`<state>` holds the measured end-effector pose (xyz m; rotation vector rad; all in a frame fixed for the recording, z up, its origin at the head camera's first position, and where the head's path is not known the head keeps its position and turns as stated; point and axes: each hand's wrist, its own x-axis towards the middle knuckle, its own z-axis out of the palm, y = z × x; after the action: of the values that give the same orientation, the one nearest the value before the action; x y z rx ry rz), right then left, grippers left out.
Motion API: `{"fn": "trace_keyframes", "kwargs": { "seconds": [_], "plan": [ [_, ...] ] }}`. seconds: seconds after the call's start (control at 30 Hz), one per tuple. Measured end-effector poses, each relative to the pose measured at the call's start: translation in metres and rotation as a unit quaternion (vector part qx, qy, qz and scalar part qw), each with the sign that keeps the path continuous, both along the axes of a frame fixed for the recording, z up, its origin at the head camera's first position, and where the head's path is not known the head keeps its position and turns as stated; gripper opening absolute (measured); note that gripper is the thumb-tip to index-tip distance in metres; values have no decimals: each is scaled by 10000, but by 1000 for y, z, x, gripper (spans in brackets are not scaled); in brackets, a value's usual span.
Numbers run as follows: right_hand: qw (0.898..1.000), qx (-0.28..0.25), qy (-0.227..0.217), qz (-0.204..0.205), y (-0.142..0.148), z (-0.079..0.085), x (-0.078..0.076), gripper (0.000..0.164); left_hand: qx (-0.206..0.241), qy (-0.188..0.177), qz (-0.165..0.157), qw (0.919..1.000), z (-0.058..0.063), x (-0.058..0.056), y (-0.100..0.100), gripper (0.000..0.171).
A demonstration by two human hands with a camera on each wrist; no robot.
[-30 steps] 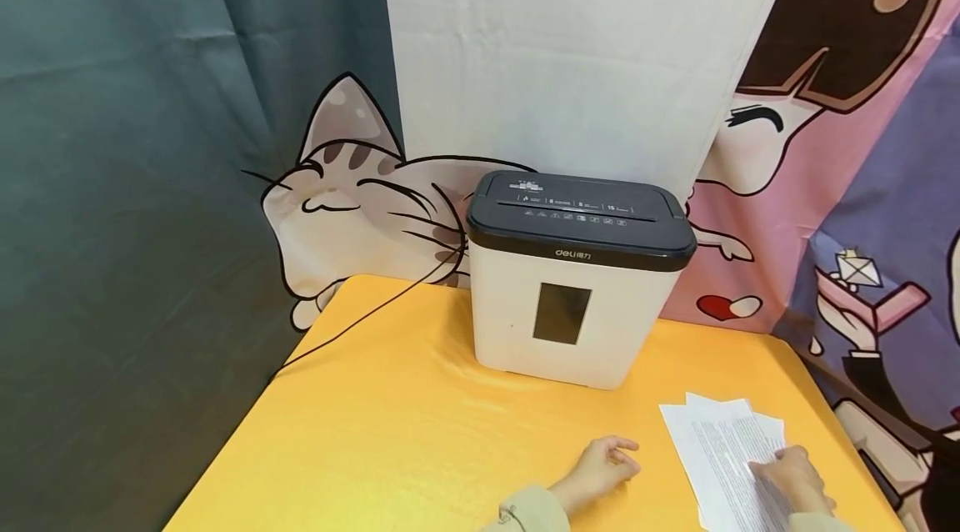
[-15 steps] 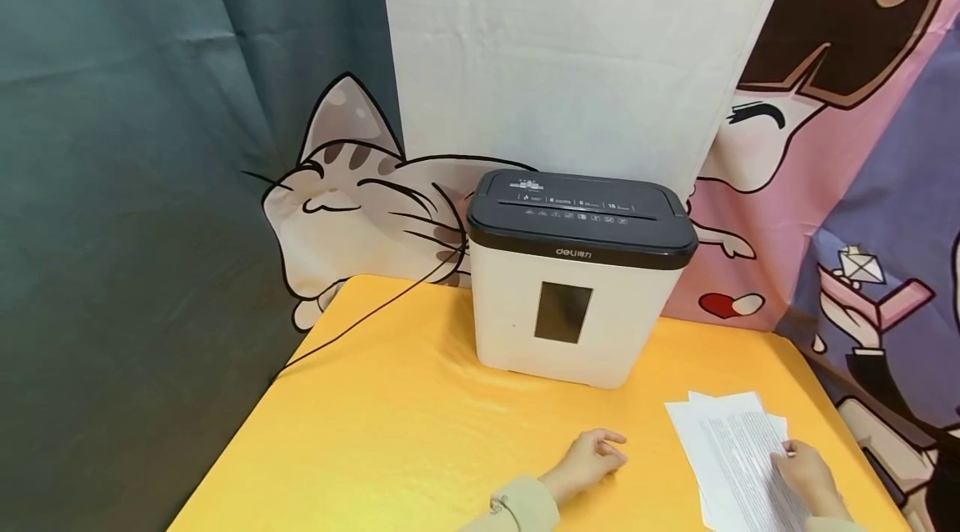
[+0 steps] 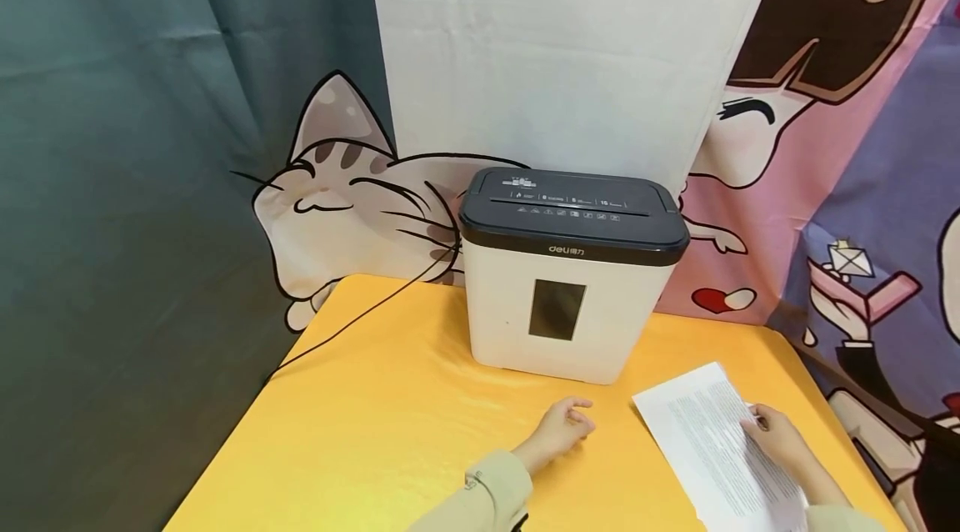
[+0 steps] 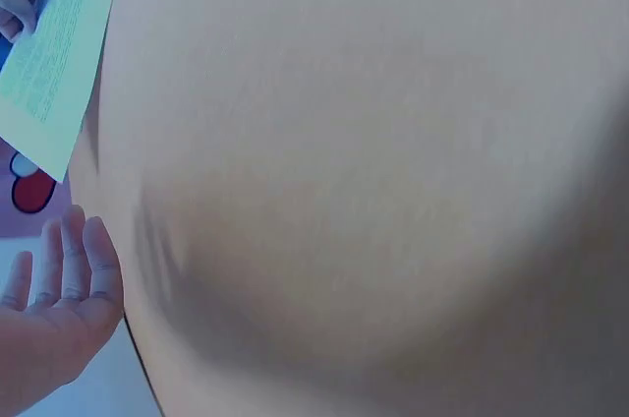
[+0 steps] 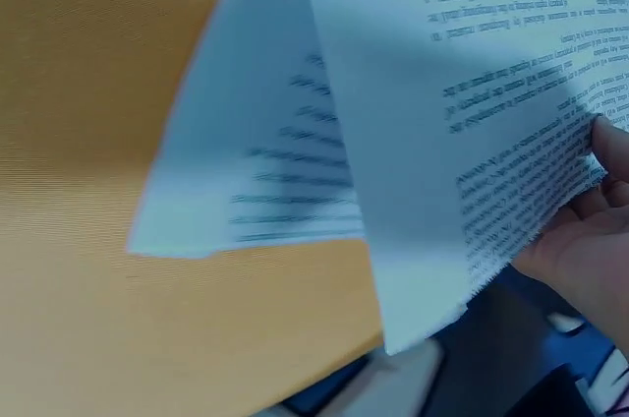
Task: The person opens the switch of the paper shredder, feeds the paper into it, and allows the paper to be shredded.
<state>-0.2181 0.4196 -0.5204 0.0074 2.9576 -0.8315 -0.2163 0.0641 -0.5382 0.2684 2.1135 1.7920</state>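
Note:
My right hand [image 3: 780,436] pinches the long edge of a white printed sheet of paper [image 3: 708,440] at the table's right side. In the right wrist view, the thumb lies on the print of this sheet [image 5: 393,73] and the fingers pass behind it. A second printed sheet [image 5: 265,171] shows partly behind it there; the exact number of sheets cannot be told. My left hand [image 3: 561,429] hovers over the table with fingers relaxed and nothing held. In the left wrist view, that hand [image 4: 69,309] is apart from the paper. A white paper shredder [image 3: 498,307] with a dark slotted top stands beyond both hands.
The yellow table [image 3: 360,432] ends along a slanting left edge and a right edge close to my right forearm. From the shredder a thin black cord [image 3: 330,338] runs to the left edge. Printed curtains [image 3: 570,48] hang close behind the table.
My right hand has shifted forward and to the left, raising and turning the paper with it. My left hand has moved left and forward, still holding nothing. The shredder stays in place.

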Motion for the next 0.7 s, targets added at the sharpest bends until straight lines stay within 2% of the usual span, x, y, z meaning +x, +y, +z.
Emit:
{"fn": "trace_keyframes", "kwargs": {
  "seconds": [0.2,0.3,0.47,0.6,0.7],
  "plan": [
    [9976,-274,555,323,-29,14,0,7,-97,215,192,9995,4,-12,-8,39],
    [9944,-358,818,569,-45,20,-2,4,-67,192,241,9995,5,-15,-11,43],
    [9860,-402,1227,1053,-69,29,-3,7,64,50,268,9996,9,-20,-16,55],
    [9764,-637,1397,1522,-89,36,-2,10,-29,-26,145,9999,12,-20,-17,62],
    [9737,-695,1300,1737,-103,39,0,10,-104,-69,33,9999,15,-19,-15,62]
  ]
}}
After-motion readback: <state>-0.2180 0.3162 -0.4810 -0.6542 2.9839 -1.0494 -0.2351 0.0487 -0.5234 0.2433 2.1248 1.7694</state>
